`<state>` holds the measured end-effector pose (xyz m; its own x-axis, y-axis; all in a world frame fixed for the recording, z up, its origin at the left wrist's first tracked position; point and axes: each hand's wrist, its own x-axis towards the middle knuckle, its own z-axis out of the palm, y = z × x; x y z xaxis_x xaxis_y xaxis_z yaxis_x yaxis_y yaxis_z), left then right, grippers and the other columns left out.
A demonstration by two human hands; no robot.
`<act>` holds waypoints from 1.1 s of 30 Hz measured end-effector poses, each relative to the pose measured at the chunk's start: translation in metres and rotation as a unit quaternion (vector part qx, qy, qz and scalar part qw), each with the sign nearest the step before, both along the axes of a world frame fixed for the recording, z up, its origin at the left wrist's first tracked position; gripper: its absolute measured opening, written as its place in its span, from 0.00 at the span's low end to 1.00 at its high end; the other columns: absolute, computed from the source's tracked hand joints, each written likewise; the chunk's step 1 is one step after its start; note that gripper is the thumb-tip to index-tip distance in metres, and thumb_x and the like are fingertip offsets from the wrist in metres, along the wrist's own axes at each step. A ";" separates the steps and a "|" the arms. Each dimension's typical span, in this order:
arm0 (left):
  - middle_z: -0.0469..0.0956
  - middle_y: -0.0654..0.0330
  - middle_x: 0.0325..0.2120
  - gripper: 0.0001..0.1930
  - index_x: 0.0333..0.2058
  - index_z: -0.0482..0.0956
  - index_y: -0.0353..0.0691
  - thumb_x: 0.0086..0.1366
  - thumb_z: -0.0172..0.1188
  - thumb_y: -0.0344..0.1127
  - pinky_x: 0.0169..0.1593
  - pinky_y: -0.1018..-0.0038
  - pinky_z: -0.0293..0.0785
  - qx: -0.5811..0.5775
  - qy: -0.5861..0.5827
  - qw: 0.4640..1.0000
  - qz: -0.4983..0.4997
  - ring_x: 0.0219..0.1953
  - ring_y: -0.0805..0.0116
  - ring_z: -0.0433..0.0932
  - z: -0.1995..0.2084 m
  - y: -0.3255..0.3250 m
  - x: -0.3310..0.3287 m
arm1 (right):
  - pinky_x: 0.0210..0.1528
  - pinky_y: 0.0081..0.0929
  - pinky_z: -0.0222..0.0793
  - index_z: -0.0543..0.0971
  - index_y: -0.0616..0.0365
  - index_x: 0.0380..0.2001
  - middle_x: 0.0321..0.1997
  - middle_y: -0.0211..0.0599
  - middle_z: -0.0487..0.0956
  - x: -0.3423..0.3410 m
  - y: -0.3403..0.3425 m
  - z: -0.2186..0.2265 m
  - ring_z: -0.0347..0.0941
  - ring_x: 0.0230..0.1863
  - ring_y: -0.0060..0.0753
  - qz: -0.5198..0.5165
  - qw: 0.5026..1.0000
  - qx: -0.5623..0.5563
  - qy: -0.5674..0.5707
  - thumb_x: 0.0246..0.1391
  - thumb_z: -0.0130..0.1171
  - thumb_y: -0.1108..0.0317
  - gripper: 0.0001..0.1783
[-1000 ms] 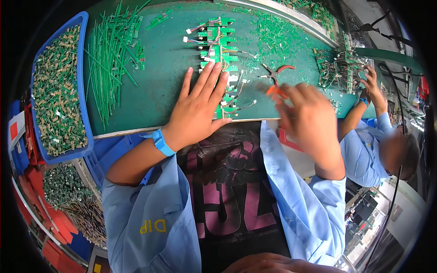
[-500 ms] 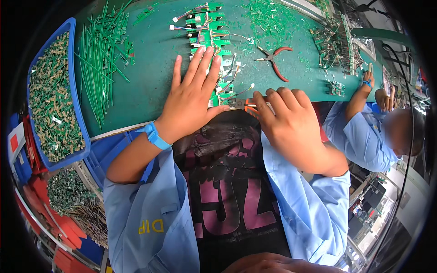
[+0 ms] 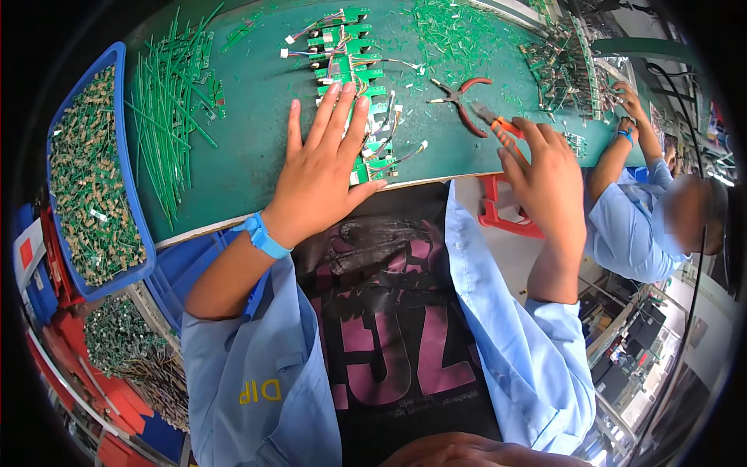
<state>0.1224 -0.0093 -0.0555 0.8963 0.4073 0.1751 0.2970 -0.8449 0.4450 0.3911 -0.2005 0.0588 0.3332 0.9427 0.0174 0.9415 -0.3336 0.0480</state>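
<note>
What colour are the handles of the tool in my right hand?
Mostly orange; the handles show best in the head view.

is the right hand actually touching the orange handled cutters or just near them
Touching: the head view shows the right hand with its fingers and thumb closed around the handles of the orange-handled cutters, blades pointing away from the palm.

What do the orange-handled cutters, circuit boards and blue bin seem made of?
Orange-handled cutters: dull gray jaws, likely steel; bright orange handles suggest plastic or rubber.
Circuit boards: probably rigid laminate, green-coated, judging by flat, green faces.
Blue bin: probably smooth molded plastic, given its even colour and rounded rim.
</note>
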 end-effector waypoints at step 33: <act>0.49 0.40 0.86 0.50 0.80 0.67 0.51 0.62 0.76 0.54 0.80 0.22 0.34 -0.087 0.006 0.996 0.002 0.87 0.39 0.46 0.004 0.007 0.006 | 0.50 0.31 0.77 0.77 0.60 0.69 0.57 0.43 0.84 -0.080 0.036 -0.082 0.80 0.46 0.37 -0.043 0.837 0.126 0.531 0.65 0.59 0.75 0.29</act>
